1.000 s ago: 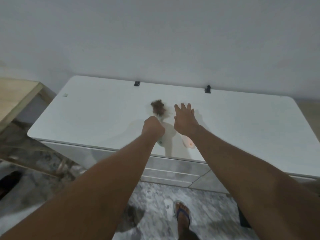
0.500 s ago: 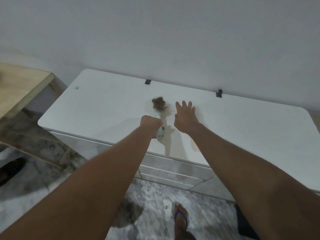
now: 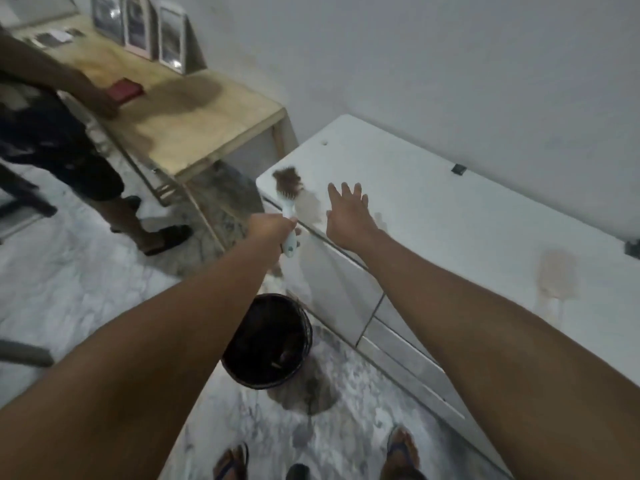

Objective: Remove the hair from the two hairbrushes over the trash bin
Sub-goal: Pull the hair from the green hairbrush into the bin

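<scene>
Pale-green plastic hairbrush [image 3: 287, 207] sits clenched by its handle in my left hand [image 3: 266, 228], up beyond the trash bin [image 3: 304, 327] and not yet over its mouth. Brown hair [image 3: 288, 181] mats the bristles. I judge it light, soft and tangled, best pinched at the clump's edge and peeled off against the stiff handle. My right hand [image 3: 348, 216] hangs released, fingers spread, beyond the bin over the desk [image 3: 450, 209].

Dark trash bin [image 3: 260, 381] on marble floor [image 3: 69, 271]
</scene>
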Tool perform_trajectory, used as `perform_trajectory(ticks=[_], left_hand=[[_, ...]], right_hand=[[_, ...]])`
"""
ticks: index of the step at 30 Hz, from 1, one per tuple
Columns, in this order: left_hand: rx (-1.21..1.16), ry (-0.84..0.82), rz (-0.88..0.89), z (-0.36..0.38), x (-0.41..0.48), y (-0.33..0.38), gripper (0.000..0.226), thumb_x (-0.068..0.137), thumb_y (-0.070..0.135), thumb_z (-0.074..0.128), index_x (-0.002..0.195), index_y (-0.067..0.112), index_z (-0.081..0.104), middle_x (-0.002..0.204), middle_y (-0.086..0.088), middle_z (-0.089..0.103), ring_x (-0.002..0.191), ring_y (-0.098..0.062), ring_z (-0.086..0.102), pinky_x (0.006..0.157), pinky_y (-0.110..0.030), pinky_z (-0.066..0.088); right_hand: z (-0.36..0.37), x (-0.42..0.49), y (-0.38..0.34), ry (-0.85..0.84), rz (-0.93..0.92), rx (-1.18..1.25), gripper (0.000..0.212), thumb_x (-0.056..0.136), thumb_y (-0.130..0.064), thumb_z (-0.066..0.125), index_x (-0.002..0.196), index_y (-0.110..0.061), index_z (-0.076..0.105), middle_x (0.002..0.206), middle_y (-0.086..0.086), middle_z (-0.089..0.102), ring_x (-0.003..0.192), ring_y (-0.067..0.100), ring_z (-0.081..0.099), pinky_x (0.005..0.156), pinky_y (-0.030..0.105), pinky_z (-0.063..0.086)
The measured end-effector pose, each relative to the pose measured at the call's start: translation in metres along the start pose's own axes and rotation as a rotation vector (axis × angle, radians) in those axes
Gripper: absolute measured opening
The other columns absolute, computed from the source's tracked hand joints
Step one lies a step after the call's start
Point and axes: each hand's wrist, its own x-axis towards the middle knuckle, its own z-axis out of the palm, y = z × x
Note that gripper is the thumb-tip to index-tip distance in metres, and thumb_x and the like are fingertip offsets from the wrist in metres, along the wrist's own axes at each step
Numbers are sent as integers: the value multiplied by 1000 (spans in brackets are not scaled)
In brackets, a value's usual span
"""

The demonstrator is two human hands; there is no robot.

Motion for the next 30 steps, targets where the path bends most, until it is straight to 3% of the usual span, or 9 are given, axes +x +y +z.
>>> perform_trajectory(ticks=[2,5,9,11,13,17,23,26,30], left_hand=[[25,99,-5,-49,16,-15,21,89,11,72,104,-2,66,92,-16,71,74,-24,71,60,-41,60],[10,167,-51,-107,43,-52,32,82,19,78,103,-3,69,93,-20,73,83,-33,74,77,-54,60],[-52,206,-96,-142,54,-106,10,90,8,71,88,1,63,77,-11,68,73,-24,70,78,-49,61],[-80,213,-92,-149,67,-141,11,90,5,69,83,2,61,76,-9,67,81,-27,72,83,-52,59],[-97,208,-104,-153,83,-180,9,90,6,70,92,1,62,79,-8,69,88,-28,74,85,-50,59],[-134,177,-164,-153,121,-270,25,90,6,70,113,0,65,87,-13,72,82,-21,74,72,-41,61],[-170,163,-229,-141,164,-394,6,93,5,66,88,9,65,77,-9,68,77,-20,70,84,-45,59],[-163,146,-247,-139,176,-445,16,92,7,67,107,2,68,83,-12,72,79,-20,72,85,-45,59],[-163,115,-263,-141,179,-491,22,91,7,69,112,2,68,84,-12,73,86,-24,73,87,-51,58]], right_hand=[[23,7,-44,-14,-92,5,60,96,-14,40,152,-7,18,156,23,21,144,49,9,117,57,13],[66,8,-95,-47,-190,-8,62,95,-15,44,152,-8,19,154,21,25,143,48,16,117,56,19],[133,-1,-123,-129,-239,53,64,92,-15,45,151,-8,22,155,20,27,142,47,18,117,57,21],[171,-4,-124,-165,-230,56,63,93,-14,45,151,-9,22,157,19,24,144,46,15,118,56,18],[213,-5,-121,-210,-214,41,66,93,-14,46,152,-12,18,159,18,19,147,44,10,120,53,14],[304,-12,-107,-287,-207,31,68,91,-16,49,152,-12,19,159,15,20,147,44,8,121,52,15],[428,-29,-80,-337,-212,73,59,99,-21,43,150,-3,22,157,17,25,146,43,13,119,56,18],[472,-43,-67,-384,-163,150,57,101,-19,41,151,-3,21,159,16,25,148,40,13,121,53,16],[507,-63,-53,-386,-68,284,55,101,-18,45,151,-4,27,148,21,42,138,37,38,114,45,35]])
